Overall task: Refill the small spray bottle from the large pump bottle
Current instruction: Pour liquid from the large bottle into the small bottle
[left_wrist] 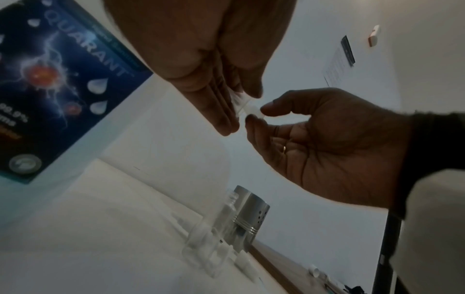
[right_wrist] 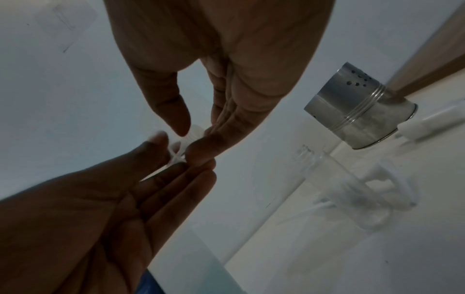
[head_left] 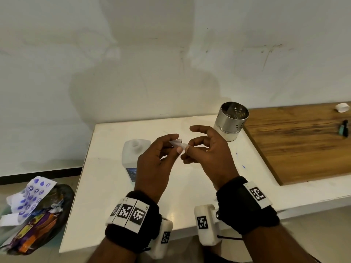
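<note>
Above the white table [head_left: 106, 186], both hands meet over a small clear funnel-like piece [head_left: 177, 144]. From the head view the large bottle [head_left: 133, 154] stands open-necked just behind the left hand [head_left: 153, 164]; only the wrist views show the small clear spray bottle [right_wrist: 327, 175] upright on the table near the steel canister [right_wrist: 357, 111], with loose white parts beside it. Left thumb and fingers [left_wrist: 221, 111] pinch the piece's wide end; right hand [head_left: 207, 154] pinches its ribbed white tip, other fingers spread loosely.

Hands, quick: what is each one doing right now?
Left hand: pinching one end of a small white plastic piece.
Right hand: pinching its other end; remaining fingers loose.
</note>
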